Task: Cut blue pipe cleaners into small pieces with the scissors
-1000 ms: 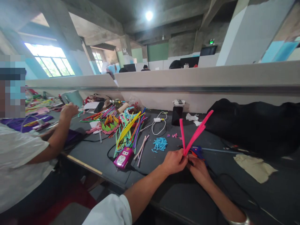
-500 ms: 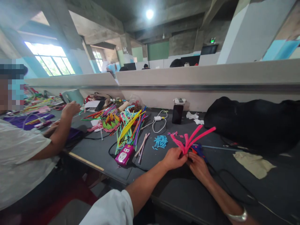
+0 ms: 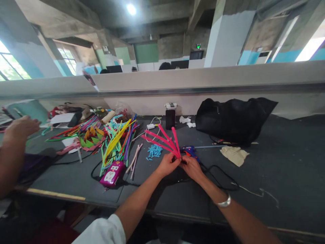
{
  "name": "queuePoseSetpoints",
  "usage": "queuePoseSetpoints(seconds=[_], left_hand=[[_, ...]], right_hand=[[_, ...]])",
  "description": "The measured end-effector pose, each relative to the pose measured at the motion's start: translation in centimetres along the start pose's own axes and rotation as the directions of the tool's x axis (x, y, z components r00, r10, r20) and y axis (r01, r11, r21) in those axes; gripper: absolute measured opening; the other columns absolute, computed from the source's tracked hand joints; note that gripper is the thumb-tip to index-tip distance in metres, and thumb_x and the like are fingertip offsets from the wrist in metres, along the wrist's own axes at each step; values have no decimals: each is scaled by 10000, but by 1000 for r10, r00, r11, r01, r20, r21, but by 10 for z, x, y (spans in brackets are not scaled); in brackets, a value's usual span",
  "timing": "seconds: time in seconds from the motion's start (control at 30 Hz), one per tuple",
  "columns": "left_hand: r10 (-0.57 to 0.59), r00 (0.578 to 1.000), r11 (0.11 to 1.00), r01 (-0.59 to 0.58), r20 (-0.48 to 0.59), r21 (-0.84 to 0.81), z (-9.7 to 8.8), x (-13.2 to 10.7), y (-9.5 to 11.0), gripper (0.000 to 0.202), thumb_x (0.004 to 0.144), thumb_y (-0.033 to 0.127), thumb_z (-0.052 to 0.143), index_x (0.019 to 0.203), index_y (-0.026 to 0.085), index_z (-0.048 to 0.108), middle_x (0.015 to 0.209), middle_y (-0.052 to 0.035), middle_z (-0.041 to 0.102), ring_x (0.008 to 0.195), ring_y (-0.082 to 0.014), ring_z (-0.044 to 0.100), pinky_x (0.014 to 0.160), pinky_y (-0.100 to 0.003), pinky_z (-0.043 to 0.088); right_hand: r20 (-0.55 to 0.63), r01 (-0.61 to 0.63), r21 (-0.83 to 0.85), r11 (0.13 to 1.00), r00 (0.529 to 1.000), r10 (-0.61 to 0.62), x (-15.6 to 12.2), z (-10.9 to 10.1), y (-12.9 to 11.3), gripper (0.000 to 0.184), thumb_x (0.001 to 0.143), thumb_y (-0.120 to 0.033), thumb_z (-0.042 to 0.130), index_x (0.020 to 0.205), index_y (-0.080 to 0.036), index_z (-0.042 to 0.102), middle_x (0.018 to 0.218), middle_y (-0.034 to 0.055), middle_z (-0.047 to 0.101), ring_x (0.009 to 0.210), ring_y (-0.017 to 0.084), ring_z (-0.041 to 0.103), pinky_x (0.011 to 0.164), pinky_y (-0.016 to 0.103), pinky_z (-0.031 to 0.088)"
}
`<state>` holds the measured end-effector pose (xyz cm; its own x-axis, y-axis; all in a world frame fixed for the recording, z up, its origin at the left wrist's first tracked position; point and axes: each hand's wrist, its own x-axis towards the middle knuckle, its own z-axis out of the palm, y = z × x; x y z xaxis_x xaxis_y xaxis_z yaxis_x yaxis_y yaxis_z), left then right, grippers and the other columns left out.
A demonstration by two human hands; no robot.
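Note:
A fan of bright pink pipe cleaners [image 3: 166, 142] rises from my hands, its stems spread up and to the left. My left hand [image 3: 168, 165] pinches them near their gathered lower end. Against that same end, the fingertips of my right hand [image 3: 191, 166] are pressed together; the exact contact is partly hidden. Just behind my right hand lies a blue and red glue gun [image 3: 191, 152]. A pile of short light-blue pieces [image 3: 154, 152] is on the table beyond my left hand.
To the left are a bundle of coloured pipe cleaners [image 3: 116, 140], pale pink strips [image 3: 134, 161] and a magenta socket box [image 3: 113, 174] with a cable. A phone [image 3: 170, 119], a black bag [image 3: 228, 118] and a beige cloth [image 3: 235, 155] lie farther back. A co-worker's arm [image 3: 15, 149] reaches in at left.
My view has turned to the right, so the table's things appear farther left. The pink pipe cleaners have swung from leaning right to leaning left, with both hands still at their base.

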<state>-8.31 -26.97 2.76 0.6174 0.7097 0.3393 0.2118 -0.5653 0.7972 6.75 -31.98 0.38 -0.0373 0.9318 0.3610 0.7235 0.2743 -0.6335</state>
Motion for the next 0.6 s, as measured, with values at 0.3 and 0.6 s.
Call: queuePoseSetpoints(seconds=[0.3,0.6], left_hand=[[28,998,997,-24,-63,67,0,2,6,130,791,203,533,847,136,631,704,10,542,647,-102,458,614,-208,371],[26,995,990,-13,-94,140,4,0,5,139,799,138,451,812,165,587,760,-10,582,732,-134,533,701,-247,416]], right_hand=[[19,-94,0,996,995,94,2,0,4,220,831,-347,556,762,-203,707,747,49,705,686,182,628,651,279,453],[73,-82,70,994,994,76,-1,-3,0,209,825,-351,542,767,-220,694,811,30,707,757,184,636,685,282,456]])
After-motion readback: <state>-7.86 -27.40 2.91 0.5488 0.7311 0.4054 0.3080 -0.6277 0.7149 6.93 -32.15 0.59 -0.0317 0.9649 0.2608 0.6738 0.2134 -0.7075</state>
